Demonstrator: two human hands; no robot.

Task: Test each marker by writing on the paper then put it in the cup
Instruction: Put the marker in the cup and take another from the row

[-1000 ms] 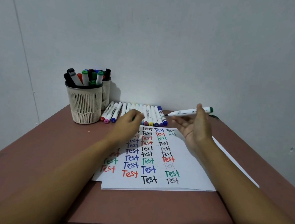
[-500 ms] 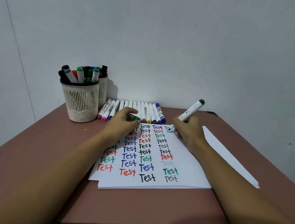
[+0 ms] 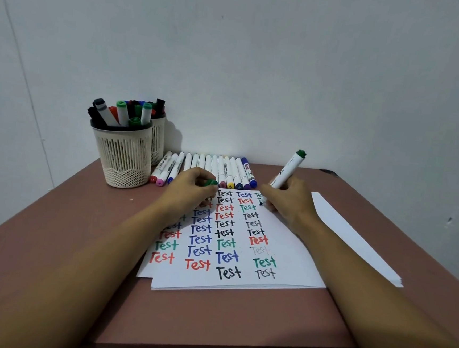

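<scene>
The right hand (image 3: 289,204) grips a white-barrelled marker with a green end (image 3: 288,170), fingers curled round it – its tip touches the white sheet of paper (image 3: 293,251) near the far edge, beside rows of "Test". The left hand (image 3: 191,190) rests on the paper, fingers curled round a green cap (image 3: 211,182). The cream slotted plastic cup (image 3: 122,159) – full of markers – stands far left

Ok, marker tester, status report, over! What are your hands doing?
Right grip holds green marker, tip on paper. Left grip pinches green cap. Mesh cup far left, crowded with markers.
</scene>
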